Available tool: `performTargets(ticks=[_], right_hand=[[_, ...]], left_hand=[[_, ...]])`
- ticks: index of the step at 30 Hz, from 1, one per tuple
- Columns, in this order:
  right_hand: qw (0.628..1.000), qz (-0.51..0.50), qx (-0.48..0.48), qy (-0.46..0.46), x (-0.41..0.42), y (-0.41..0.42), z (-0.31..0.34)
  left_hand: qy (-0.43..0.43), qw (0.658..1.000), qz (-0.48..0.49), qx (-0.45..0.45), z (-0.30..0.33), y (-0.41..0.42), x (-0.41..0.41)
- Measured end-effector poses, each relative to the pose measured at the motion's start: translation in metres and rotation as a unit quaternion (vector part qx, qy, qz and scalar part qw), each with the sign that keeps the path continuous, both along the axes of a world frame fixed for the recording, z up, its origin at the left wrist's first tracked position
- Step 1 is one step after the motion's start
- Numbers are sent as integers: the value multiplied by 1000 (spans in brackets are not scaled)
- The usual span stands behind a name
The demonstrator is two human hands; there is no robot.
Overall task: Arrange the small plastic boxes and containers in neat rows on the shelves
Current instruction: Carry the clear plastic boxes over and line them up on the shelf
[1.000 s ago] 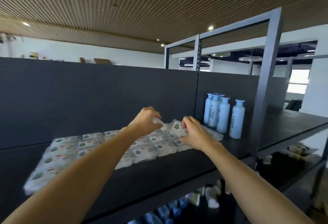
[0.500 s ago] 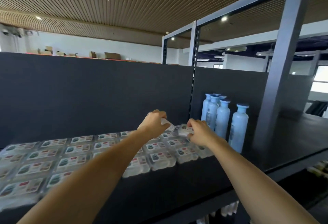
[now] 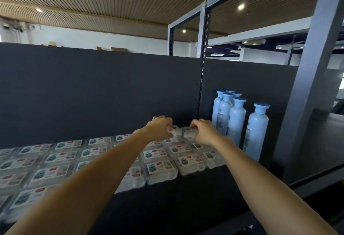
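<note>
Nearest the camera, two bare forearms reached forward over the black shelf, which carried clear plastic boxes with printed labels laid flat in rows from the left edge to the right of centre. The rows ran back towards the dark rear panel. At the far right end of the back row, the left hand had its fingers curled down onto a box, gripping its top edge. Just to its right, the right hand was likewise clenched over the neighbouring box, fingers hooked on its far edge. The two boxes lay touching. Farther right, pale blue bottles with blue caps stood upright in a cluster against the panel, beside a grey upright post
</note>
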State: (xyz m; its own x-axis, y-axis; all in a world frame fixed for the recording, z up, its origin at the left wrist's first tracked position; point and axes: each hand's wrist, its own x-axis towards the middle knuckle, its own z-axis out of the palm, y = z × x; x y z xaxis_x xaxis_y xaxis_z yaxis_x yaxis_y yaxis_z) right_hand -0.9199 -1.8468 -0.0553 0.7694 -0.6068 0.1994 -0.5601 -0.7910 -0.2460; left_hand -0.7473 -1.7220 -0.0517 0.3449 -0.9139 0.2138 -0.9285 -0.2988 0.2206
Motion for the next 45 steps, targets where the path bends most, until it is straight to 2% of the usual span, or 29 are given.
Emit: performTargets(ticks=[4,7,13,21,28,34,39,45], right_hand=[[1000,3,-17,-20,6,-9,8],[999,6,6,-38,12,-16,19],[996,41,48,60,18,-21,23],[996,52,38,64,16,-22,26],[997,68,32,25,11,-22,19],[997,67,38,-18,7,-31,16],[997,65,31,1,5,-34,12],[997,65,36,-17,9,-35,7]], left_hand=[[28,998,14,-54,16,5,9],[50,997,19,-64,24,11,15],[54,998,-25,-13,15,15,11],[-3,999,-33,30,13,19,2],[-66,995,-29,75,9,18,3],[-78,994,-39,67,11,17,2],[-147,986,-17,78,11,12,-2],[-120,992,20,17,4,0,-7]])
